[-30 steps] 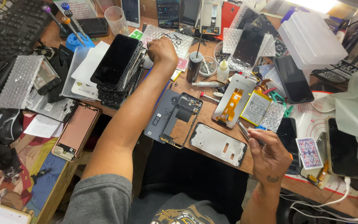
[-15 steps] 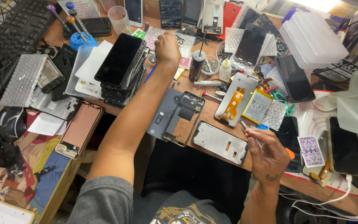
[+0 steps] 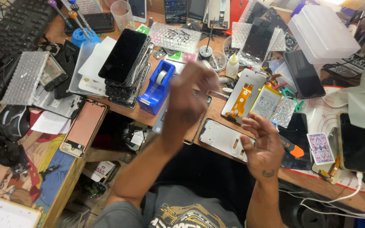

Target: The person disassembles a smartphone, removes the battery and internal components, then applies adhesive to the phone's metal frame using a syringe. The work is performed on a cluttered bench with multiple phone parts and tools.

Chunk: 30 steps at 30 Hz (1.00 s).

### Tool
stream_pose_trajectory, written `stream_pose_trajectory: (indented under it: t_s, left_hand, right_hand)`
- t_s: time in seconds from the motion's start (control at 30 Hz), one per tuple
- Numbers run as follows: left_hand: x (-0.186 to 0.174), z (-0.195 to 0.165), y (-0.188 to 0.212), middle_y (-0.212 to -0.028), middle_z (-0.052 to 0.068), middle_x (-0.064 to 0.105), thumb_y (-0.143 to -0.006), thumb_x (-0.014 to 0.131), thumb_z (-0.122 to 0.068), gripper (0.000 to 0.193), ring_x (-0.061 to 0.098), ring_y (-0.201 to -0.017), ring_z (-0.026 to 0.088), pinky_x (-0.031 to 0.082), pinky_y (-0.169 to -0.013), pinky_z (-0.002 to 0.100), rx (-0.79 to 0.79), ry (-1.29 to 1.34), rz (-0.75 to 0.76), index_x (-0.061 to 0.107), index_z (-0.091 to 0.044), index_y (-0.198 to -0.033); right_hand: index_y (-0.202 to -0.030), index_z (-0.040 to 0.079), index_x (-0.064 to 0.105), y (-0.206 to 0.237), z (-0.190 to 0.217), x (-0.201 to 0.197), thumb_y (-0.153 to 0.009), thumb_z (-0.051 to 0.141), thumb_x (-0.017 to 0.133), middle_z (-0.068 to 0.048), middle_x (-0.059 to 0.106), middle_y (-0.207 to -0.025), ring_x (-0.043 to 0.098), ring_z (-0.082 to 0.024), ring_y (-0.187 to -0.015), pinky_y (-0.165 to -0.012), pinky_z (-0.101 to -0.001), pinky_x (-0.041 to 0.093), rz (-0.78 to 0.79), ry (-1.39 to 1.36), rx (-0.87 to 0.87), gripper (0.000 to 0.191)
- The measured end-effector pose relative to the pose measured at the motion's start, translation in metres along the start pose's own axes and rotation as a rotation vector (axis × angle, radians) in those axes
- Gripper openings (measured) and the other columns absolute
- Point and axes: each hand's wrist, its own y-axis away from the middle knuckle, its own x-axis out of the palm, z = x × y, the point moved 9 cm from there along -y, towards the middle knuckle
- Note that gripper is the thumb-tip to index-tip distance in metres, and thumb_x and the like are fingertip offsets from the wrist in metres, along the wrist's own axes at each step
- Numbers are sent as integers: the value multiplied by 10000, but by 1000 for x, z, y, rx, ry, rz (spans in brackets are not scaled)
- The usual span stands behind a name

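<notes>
Currently on the wooden bench [image 3: 142, 113]:

- Left hand [image 3: 191, 90]: raised above the bench, motion-blurred; whether its fingers are apart or closed on anything cannot be told.
- Right hand [image 3: 262, 145]: hovering, fingers spread apart, holding nothing.
- Blue tape dispenser [image 3: 157, 86]: standing just left of the left hand, beside the stack of phones [image 3: 125, 69].
- White phone frame [image 3: 222, 137]: lying flat at the bench edge, just beside the right hand.
- Opened handset with orange flex cable [image 3: 241, 95]: face up, beyond the right hand.

Progress, as judged: handsets lie dismantled; no tape appears drawn, and no part is in either hand.

Changes: half a second ago the left arm stretched to the far side of the bench; it has since drawn back, and the dispenser now stands near. The right hand has opened wider.
</notes>
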Motion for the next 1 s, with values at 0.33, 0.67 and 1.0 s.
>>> stream_pose_trajectory:
  t_s: [0.33,0.67,1.0]
  left_hand:
    - [73,-16,100,-1135,115,671,-956,642,-20,148,682,-1032,345,560,-883,410,-87,65,261,641,-68,-1097]
    - [66,-7,123,-1145,121,685,-919,717,22,319,717,-1019,275,589,-877,340,-160,169,288,684,-81,-1220]
    - [71,17,170,-956,62,675,-951,698,29,107,732,-855,146,623,-745,265,-316,372,309,730,-33,-1032]
  right_hand:
    - [-1479,-26,514,41,-59,-8,-962,-105,621,-138,651,-1232,620,-171,-967,-792,-288,495,-112,86,249,534]
    - [-1311,-2,543,75,-59,-41,-1037,101,659,-177,704,-1140,729,-258,-982,-873,-380,610,-66,-391,187,315]
    - [-1325,-28,572,118,-59,-33,-935,97,774,-184,711,-1160,736,-267,-1019,-927,-374,608,-14,-350,269,457]
